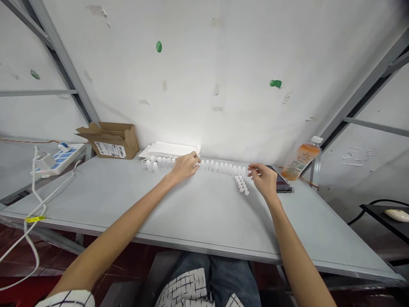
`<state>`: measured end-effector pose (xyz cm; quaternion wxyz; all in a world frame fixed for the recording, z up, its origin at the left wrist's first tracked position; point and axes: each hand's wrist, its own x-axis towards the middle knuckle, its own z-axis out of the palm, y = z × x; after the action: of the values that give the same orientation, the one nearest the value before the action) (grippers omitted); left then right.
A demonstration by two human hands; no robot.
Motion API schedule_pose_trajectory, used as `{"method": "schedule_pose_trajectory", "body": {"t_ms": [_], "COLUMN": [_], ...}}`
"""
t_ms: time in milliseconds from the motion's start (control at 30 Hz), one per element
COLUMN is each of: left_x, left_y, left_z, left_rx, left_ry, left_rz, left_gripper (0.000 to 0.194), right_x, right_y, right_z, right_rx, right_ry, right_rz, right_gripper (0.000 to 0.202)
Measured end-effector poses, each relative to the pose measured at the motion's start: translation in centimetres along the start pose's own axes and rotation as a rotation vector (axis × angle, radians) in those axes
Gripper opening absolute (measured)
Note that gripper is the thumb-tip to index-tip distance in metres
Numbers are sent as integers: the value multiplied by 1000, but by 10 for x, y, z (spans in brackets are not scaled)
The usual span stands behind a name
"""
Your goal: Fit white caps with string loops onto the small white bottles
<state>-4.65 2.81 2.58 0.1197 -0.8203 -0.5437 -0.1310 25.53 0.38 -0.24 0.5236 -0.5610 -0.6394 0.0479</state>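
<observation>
A row of several small white bottles (pixel 220 167) stands along the back of the grey table, with more bottles (pixel 155 165) at its left end. My left hand (pixel 185 166) reaches over the row near its middle, fingers curled together at a bottle there; what they hold is hard to make out. Several small white caps (pixel 242 185) lie in short lines in front of the row's right end. Just right of that end is my right hand (pixel 263 179), thumb and forefinger pinched together; anything between them is too small to tell.
An open cardboard box (pixel 110 140) and a white lamp base or tray (pixel 169 149) stand at the back left. A power strip (pixel 60 161) with cables is far left. On the right are a dark phone (pixel 283 184) and an orange drink bottle (pixel 302 160).
</observation>
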Motion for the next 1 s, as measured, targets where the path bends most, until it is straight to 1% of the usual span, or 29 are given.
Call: {"method": "schedule_pose_trajectory", "body": {"t_ms": [133, 200, 267, 533, 667, 900, 1000], "left_x": [34, 44, 49, 51, 51, 51, 50], "left_y": [-3, -2, 0, 7, 6, 3, 1], "left_z": [-4, -4, -4, 1, 1, 2, -1], "left_rx": [52, 81, 106, 159, 186, 193, 172], "left_ry": [-102, -152, -191, -278, -297, -303, -322], "left_rz": [31, 27, 22, 34, 32, 38, 43], "left_gripper": [26, 24, 22, 22, 22, 30, 30], "right_x": [2, 3, 4, 6, 6, 6, 6], "right_y": [6, 9, 11, 17, 15, 14, 15], "right_z": [-5, -6, -7, -9, -10, -11, -10], "right_rx": [10, 0, -29, -21, -6, 12, 20], "right_ry": [18, 13, 11, 20, 7, 4, 3], "right_rz": [56, 70, 70, 71, 83, 90, 94], "right_gripper": [20, 20, 20, 20, 20, 20, 20]}}
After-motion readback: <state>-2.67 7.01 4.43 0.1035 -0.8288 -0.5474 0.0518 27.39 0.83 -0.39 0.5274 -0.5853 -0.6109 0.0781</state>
